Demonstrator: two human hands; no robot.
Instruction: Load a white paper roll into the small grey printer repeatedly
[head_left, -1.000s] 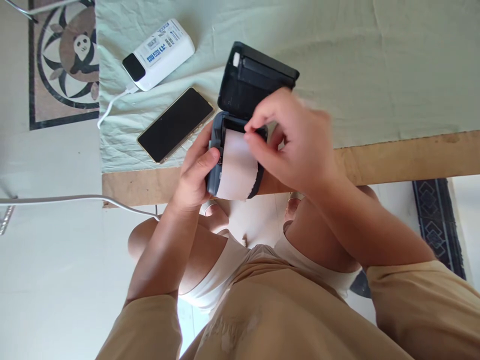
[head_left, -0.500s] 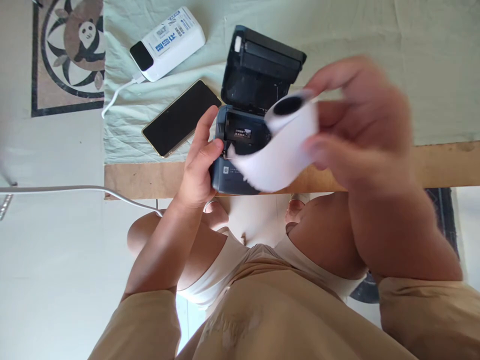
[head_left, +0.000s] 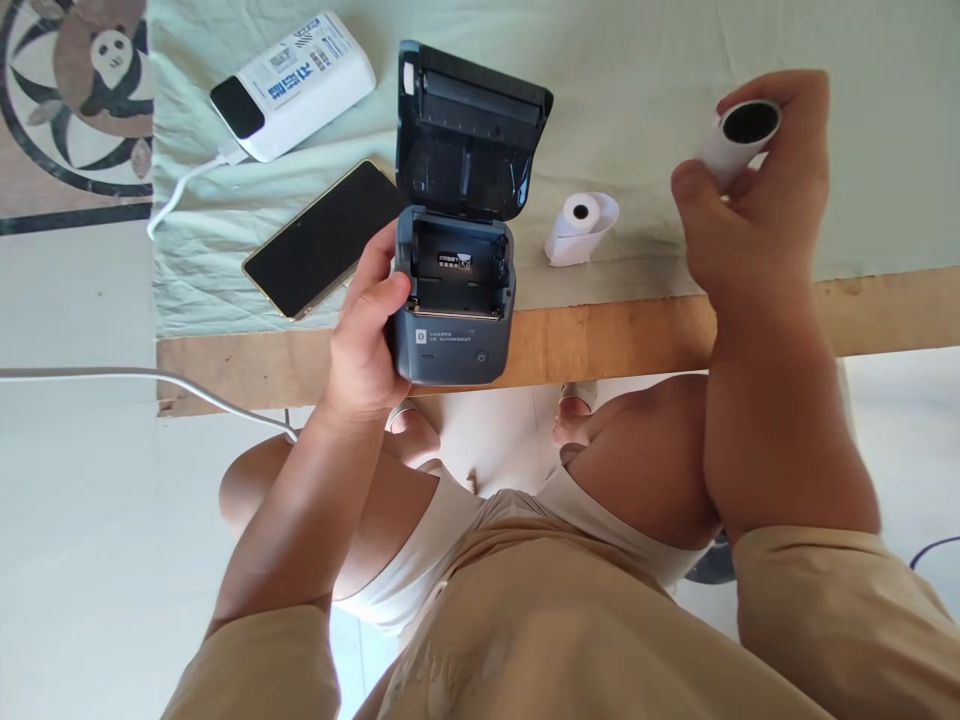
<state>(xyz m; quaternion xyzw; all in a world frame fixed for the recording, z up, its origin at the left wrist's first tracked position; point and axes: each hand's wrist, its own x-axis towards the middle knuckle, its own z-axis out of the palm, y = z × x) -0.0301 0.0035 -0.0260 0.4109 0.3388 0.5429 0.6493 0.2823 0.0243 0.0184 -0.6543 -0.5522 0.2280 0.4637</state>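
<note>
My left hand (head_left: 371, 330) grips the left side of a dark blue portable label printer (head_left: 454, 350). Its black lid (head_left: 469, 140) stands raised, and the paper bay inside holds no roll; a small printed label shows on the bay's floor. Off to the right, my right hand (head_left: 772, 200) is closed around a white paper roll (head_left: 727, 158) with a wide dark core, held above the cloth. Between the two hands, a smaller paper roll (head_left: 579, 225) with a narrow core stands on the cloth, its loose end curled around it.
A black-screened phone (head_left: 322, 240) lies left of the printer. Beyond it is a white power bank (head_left: 300, 85) with a white cable (head_left: 176, 190) plugged in. Pale green cloth (head_left: 637, 60) covers the table, with a bare wooden front edge (head_left: 600, 340).
My right hand has carried the wide-core roll out from over the printer to the right. The open bay and the smaller roll now show. My left hand still holds the printer.
</note>
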